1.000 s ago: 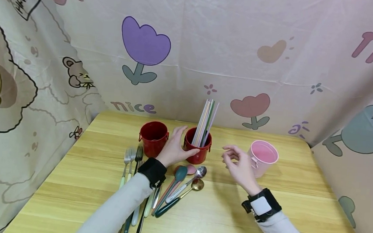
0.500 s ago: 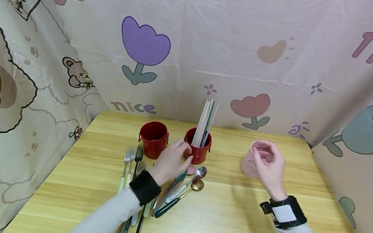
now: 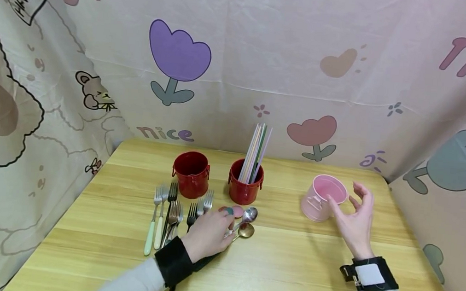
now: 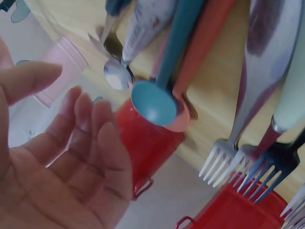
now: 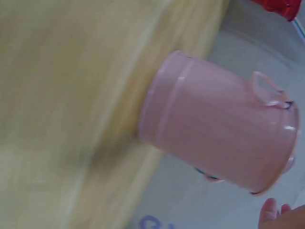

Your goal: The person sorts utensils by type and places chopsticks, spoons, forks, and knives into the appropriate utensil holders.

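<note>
My left hand [image 3: 210, 236] reaches low over the spoons, its fingers bent. In the left wrist view those fingers [image 4: 81, 124] curve loosely with nothing between them. A teal spoon [image 4: 153, 102], a coral spoon [image 4: 200, 52] and a silver spoon with a patterned handle [image 4: 117, 74] lie close by. Beside them is a gold spoon [image 3: 246, 231]. At the right side of a pink bucket [image 3: 317, 201], my right hand [image 3: 355, 221] is spread, thumb near the rim. Only its fingertips [image 5: 269, 210] show in the right wrist view.
Several forks [image 3: 158, 196] lie left of the left hand. Behind stand a red bucket [image 3: 190, 178] and another red bucket [image 3: 243, 192] with straws [image 3: 253, 154] upright in it. A printed cloth [image 3: 239, 72] hangs behind the wooden table [image 3: 280, 270].
My left hand has come away from the red bucket with straws, down over the spoons. My right hand has moved right, passing over the pink bucket to its right side.
</note>
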Available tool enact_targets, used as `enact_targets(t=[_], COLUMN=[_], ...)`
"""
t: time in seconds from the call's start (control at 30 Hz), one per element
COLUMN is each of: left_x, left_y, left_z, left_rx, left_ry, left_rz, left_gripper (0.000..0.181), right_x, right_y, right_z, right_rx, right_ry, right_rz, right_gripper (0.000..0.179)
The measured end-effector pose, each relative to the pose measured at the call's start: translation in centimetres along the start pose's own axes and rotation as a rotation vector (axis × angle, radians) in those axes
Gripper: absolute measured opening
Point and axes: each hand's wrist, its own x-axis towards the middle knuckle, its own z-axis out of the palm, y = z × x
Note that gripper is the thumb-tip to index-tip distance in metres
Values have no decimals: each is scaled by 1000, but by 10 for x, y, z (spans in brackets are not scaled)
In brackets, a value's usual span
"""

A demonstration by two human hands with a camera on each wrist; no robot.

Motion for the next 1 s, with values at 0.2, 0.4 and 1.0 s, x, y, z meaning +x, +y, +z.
enact_targets(t=[0.2, 0.4, 1.0], left_x=[-7, -9, -8], left_y=[6, 10, 11], left_z=[7, 14, 21], left_rx=[20, 68, 113], left_ry=[-59, -75, -103], left_rz=[-11, 6, -26], left_gripper=[28, 32, 24], right_x=[6, 11, 16], right_y=[13, 14, 13], right_z=[-1, 3, 24], right_rx=[-21, -65, -69], right_ry=[-147, -223, -186], right_rz=[129, 168, 233], right_gripper=[109, 121, 129])
